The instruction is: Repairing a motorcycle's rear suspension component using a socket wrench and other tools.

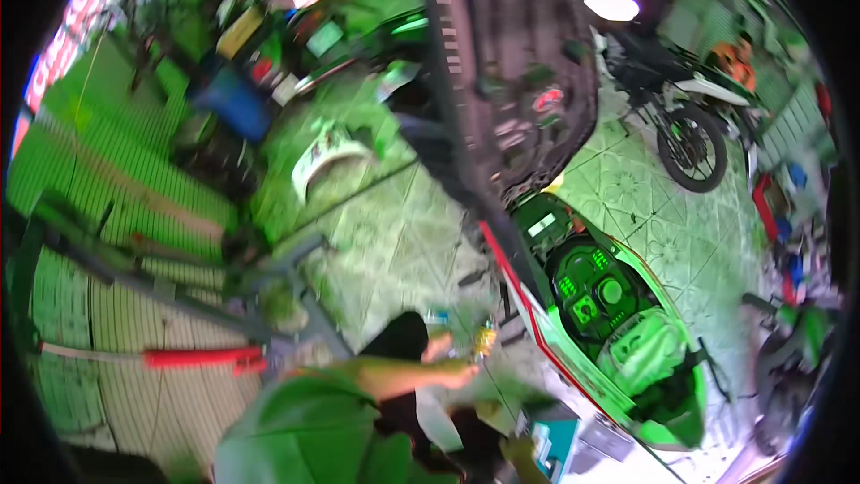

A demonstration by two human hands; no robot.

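My left forearm reaches rightward over my dark-clad knee, and my left hand (460, 373) looks closed at the lower end of a small gold-coloured part (485, 339). The blur hides what kind of part it is. Low in the picture, my right hand (520, 453) is beside a teal-and-white box (554, 448); its fingers are too smeared to read. Just right of both hands stands a scooter body (573, 350) with a red-edged side panel. Its seat (528, 63) is tipped up, baring the storage bin (634, 351), where a pale crumpled bundle lies.
A grey metal frame (170, 287) with a red-sleeved bar (202, 358) stands at left on ribbed flooring. A white curved fender (327, 161) lies on the tiles (403, 215). A motorcycle's front wheel (692, 149) is at far right, and a blue bin (235, 103) at far left.
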